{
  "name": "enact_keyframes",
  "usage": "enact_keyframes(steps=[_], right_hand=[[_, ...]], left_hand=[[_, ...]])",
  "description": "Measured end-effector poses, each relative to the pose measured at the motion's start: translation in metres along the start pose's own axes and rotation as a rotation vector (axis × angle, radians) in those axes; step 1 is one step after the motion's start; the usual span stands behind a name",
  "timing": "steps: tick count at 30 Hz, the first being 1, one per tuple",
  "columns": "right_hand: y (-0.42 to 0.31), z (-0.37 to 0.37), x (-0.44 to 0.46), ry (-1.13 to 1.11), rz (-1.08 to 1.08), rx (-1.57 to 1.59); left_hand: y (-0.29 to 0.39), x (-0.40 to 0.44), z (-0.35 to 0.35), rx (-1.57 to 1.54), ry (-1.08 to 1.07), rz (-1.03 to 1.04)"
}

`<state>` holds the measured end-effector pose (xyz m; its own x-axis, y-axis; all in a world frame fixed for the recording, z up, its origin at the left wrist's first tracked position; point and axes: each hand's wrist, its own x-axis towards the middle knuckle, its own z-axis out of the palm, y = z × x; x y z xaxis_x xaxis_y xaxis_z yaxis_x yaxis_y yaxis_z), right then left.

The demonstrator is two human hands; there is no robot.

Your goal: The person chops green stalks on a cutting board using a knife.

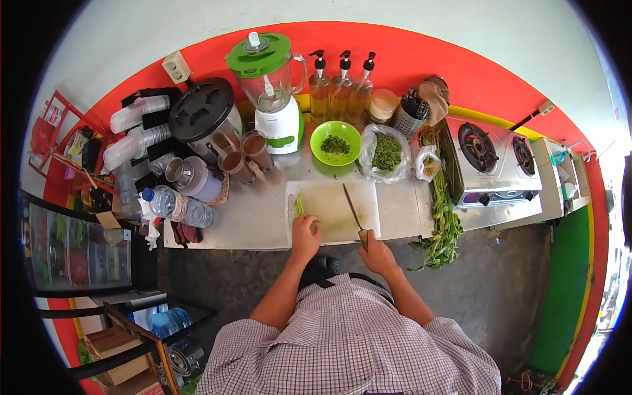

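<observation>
Both hands are at the near edge of the white cutting board (332,227). The left hand (306,237), its fingers curled, is at the lower end of a small bunch of green stalks (299,204) lying on the left part of the board; whether the fingers actually grip the stalks is hard to tell at this scale. The right hand (376,254) is closed around the handle of a knife (353,207), whose dark blade points away from the person and slants to the left over the right half of the board. The board lies flat on the metal bench (401,214), near its front edge. Just beyond the board is a green bowl (336,158) with chopped greens in it, and right of the bowl sits a clear plastic bag (386,172) holding more chopped greens. Farther right, a smaller bag (426,163) is beside a long bundle of leafy stalks (442,220), its leaves hanging over the near edge of the bench, next to a two-burner stove (497,164). Behind the bowl stand a white blender (276,128) with a green lid and three pump bottles (342,97). Left of the blender are brown-filled cups (236,164) and a large black-lidded container (204,115).
</observation>
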<state>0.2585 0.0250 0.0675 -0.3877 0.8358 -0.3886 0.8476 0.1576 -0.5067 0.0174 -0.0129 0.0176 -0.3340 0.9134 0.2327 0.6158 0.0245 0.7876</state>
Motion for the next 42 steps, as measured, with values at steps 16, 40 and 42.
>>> enact_keyframes(steps=[16,40,42], right_hand=[[0.020,0.011,-0.016,-0.015,0.249,-0.226],[0.040,0.000,-0.016,0.046,0.040,0.046],[0.044,-0.001,-0.017,0.031,0.002,0.031]], left_hand=[[0.000,0.021,-0.023,0.377,-0.079,-0.003],[0.049,0.010,0.049,0.144,-0.204,0.028],[0.050,0.010,0.056,0.144,-0.206,0.058]])
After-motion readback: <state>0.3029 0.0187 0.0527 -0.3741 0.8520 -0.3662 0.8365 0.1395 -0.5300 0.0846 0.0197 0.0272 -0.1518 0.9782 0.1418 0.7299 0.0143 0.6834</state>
